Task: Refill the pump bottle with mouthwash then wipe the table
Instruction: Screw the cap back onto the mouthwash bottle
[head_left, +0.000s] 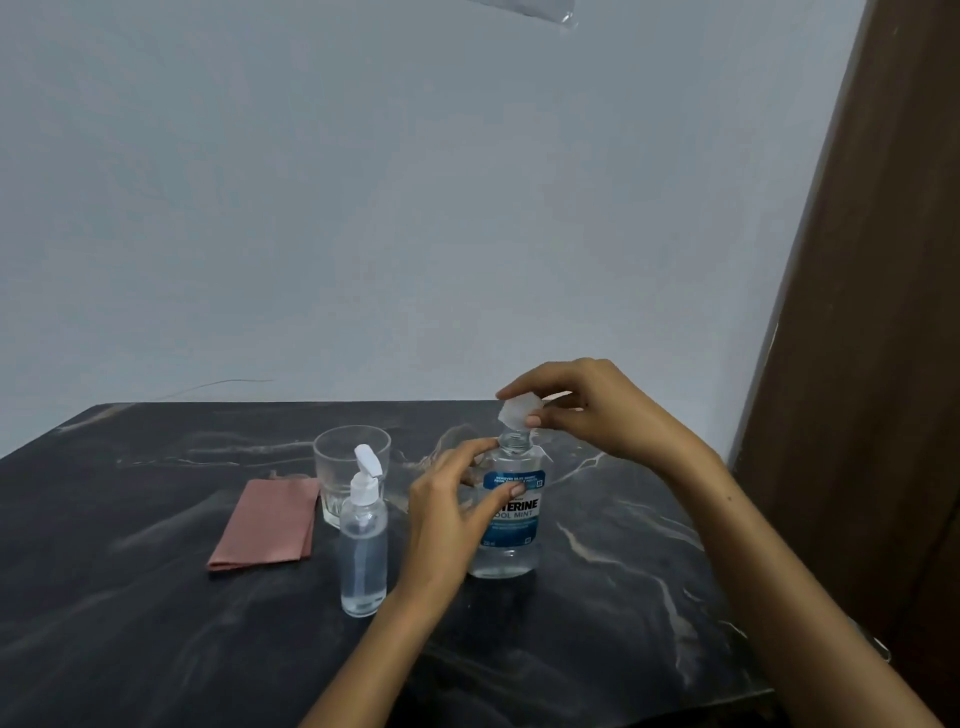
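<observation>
A clear mouthwash bottle (511, 540) with a blue label stands upright right of centre on the dark marble table (156, 597). My left hand (447, 514) grips its left side. My right hand (587, 410) holds the clear cap (514, 413) just above the bottle's uncovered neck. A slim clear pump bottle (363, 551) with a white pump head stands to the left, holding a little clear liquid. A folded pink cloth (265, 525) lies flat further left.
An empty drinking glass (349, 470) stands just behind the pump bottle. A pale wall runs along the table's far edge. A brown wooden door or panel (878, 312) rises at the right, close to the table's right edge.
</observation>
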